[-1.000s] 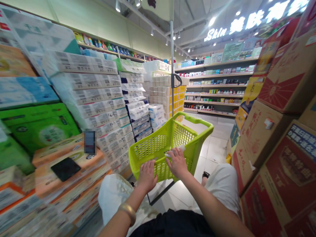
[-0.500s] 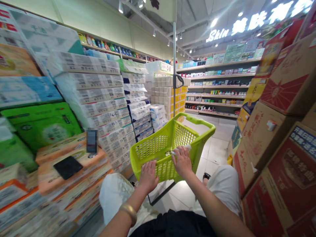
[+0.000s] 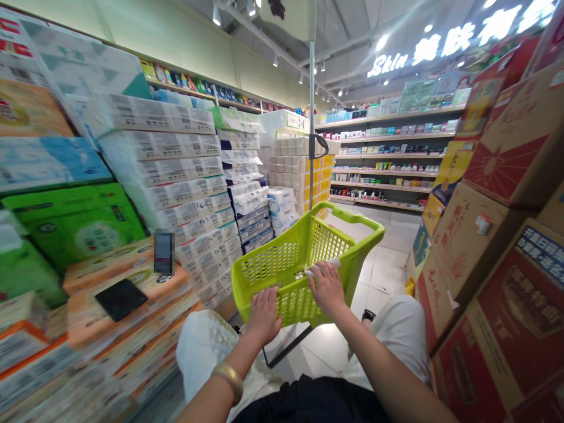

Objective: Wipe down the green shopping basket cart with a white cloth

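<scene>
Right hand shifted rightward; basket, lengthwise, slants away rightward.

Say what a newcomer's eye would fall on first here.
Probably the lime-green basket in the middle, with the left hand and right hand at its near rim. Next, the glowing white sign at upper right and the stacked cartons along the right edge.

From above, the basket is open, and its near rim is free between the left hand and the right hand. Stacked packs block the left side, cartons the right; 1 pole rises behind.
</scene>
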